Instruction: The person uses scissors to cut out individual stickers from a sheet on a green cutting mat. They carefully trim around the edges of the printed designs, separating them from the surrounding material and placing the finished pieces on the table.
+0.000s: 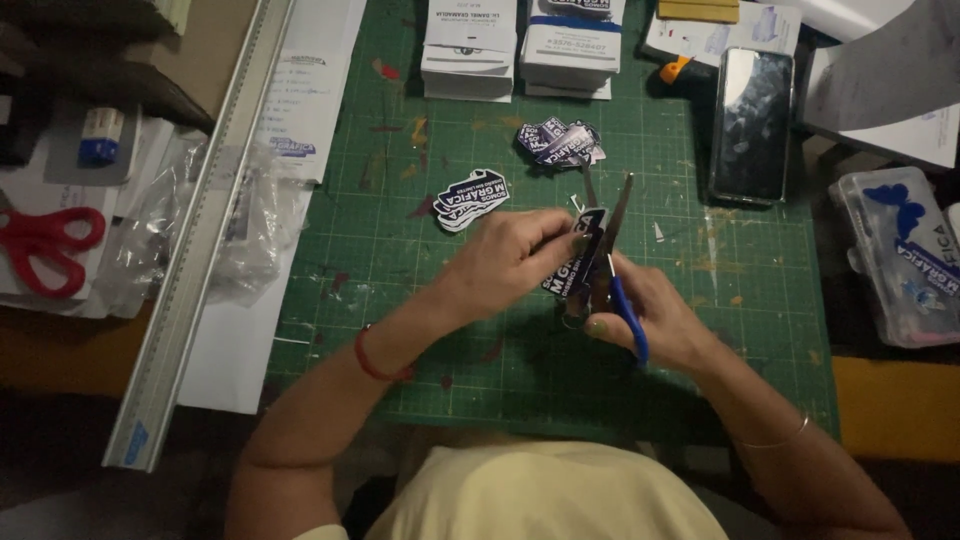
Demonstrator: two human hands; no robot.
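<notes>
Overhead view of a green gridded cutting mat [400, 250], paint-flecked. At centre, left hand [505, 262] pinching a dark blue-and-white sticker [580, 255], partly hidden by fingers. Right hand [660, 320] closed round blue-handled scissors [612, 262], blades parted at the sticker's edge. At eleven o'clock, one cut sticker [472, 199] lying flat; at twelve, a small heap of cut stickers [560, 142]. Beyond, two white card stacks [520, 45], cut off by the frame. Dark glossy phone [752, 125] at one o'clock. Long metal ruler [200, 230] and red scissors [45, 245] at nine.
</notes>
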